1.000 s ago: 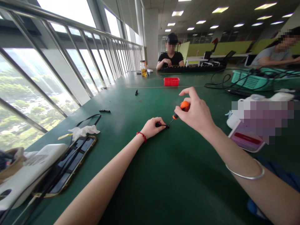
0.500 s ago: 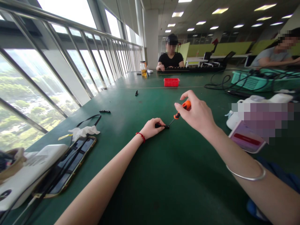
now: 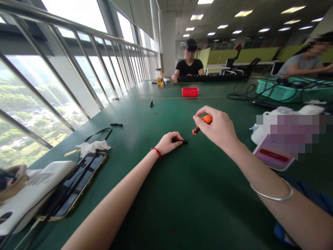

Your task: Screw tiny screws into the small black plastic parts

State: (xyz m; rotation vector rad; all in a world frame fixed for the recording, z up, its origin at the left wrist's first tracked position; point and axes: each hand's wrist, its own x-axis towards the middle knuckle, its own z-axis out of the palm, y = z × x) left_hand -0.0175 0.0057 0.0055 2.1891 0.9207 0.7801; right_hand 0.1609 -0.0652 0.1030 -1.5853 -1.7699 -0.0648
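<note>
Fingers (image 3: 177, 134) of my left hand (image 3: 167, 143) are clamped on the black part (image 3: 185, 141), and from out here I see it low at the table (image 3: 156, 194), mostly under the fingertips, its right end poking out past them. Over to my right hand (image 3: 220, 127): thumb and forefinger almost meet, closed about the tilted screwdriver (image 3: 207, 119), its tip right at that exposed end; how the other fingers grip, I can't tell. Now for lettering: the screwdriver looks too small to read, and the red band on that pink object (image 3: 270, 162) is just a blur.
</note>
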